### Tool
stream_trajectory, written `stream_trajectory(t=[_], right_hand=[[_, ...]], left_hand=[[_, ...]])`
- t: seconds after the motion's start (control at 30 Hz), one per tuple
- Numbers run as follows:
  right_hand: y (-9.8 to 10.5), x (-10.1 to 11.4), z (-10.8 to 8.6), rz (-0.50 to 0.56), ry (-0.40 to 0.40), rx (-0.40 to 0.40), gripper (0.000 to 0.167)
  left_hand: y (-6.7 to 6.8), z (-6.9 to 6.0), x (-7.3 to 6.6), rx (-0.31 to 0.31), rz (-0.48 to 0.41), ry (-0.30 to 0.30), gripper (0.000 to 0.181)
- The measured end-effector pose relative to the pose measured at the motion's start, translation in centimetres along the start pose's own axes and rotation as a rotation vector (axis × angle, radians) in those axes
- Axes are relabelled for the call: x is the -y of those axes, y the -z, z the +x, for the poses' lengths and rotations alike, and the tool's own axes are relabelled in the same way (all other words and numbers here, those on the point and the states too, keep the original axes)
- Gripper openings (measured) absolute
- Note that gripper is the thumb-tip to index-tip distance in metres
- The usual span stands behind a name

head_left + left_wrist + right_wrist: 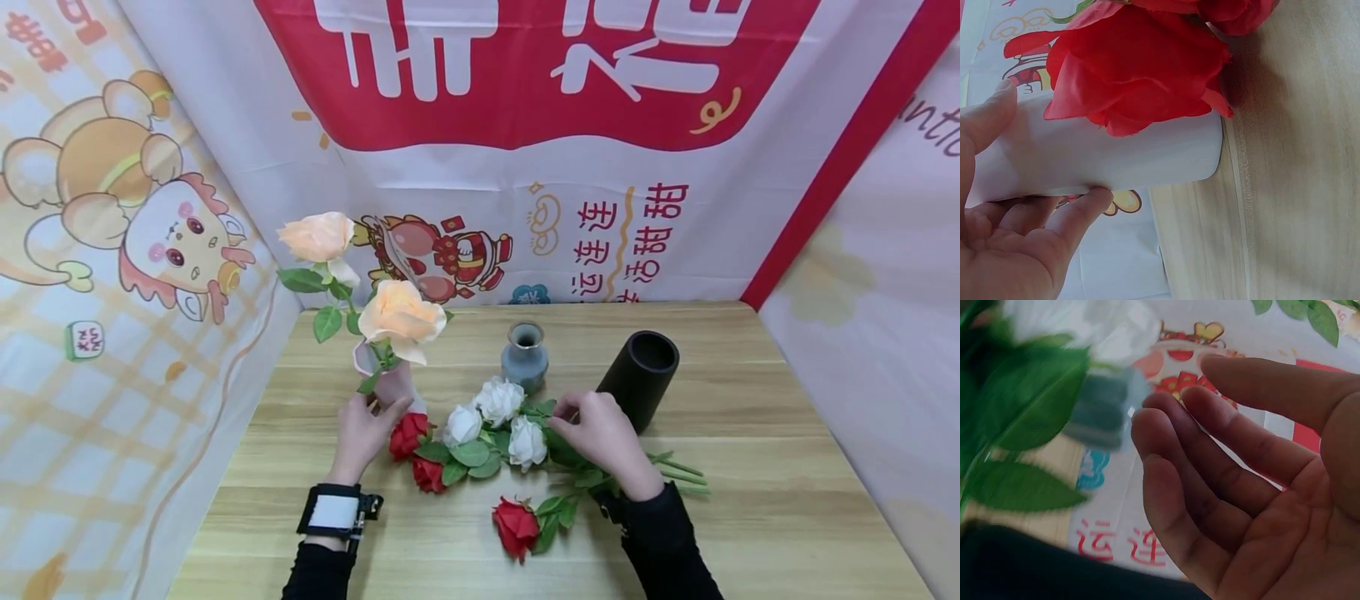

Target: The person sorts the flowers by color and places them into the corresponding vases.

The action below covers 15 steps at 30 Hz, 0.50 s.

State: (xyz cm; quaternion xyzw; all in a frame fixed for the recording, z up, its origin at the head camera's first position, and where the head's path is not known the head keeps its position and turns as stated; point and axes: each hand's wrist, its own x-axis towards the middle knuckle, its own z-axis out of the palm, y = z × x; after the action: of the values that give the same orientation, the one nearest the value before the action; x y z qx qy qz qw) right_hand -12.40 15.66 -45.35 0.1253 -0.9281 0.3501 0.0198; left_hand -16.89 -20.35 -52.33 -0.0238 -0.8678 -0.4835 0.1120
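Note:
My left hand [365, 432] holds a pale pink vase [393, 385], thumb on one side and fingers on the other in the left wrist view. Two peach roses [402, 321] with green leaves stand in that vase. Red roses [1141, 69] lie against its lower part. My right hand [602, 429] hovers over the stems and leaves beside the white roses [527, 442]. In the right wrist view its fingers are loosely bent, with nothing between them and the thumb. Green leaves [1038, 406] appear close by, blurred.
A small blue-grey vase [525, 364] stands behind the white roses. To its right is a tall black vase [639, 379], partly behind my right hand. A single red rose [516, 528] lies nearer the front of the wooden table [765, 500]. Printed cloths hang behind and at both sides.

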Motion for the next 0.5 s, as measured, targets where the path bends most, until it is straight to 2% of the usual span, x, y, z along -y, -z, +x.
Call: stream_trajectory(t=[0.2, 0.33, 0.5], right_hand=[[1.4, -1.6, -1.9, -0.104, -0.041, 0.07, 0.02], [2.2, -2.0, -2.6, -0.127, -0.044, 0.104, 0.022], [2.4, -2.5, -3.2, -0.145, 0.013, 0.137, 0.021]], left_hand=[[0.1, 0.0, 0.0, 0.001, -0.004, -0.003, 0.055], [0.2, 0.0, -0.1, 0.004, -0.005, 0.006, 0.053], [0.2, 0.3, -0.3, 0.026, 0.019, 0.011, 0.054]])
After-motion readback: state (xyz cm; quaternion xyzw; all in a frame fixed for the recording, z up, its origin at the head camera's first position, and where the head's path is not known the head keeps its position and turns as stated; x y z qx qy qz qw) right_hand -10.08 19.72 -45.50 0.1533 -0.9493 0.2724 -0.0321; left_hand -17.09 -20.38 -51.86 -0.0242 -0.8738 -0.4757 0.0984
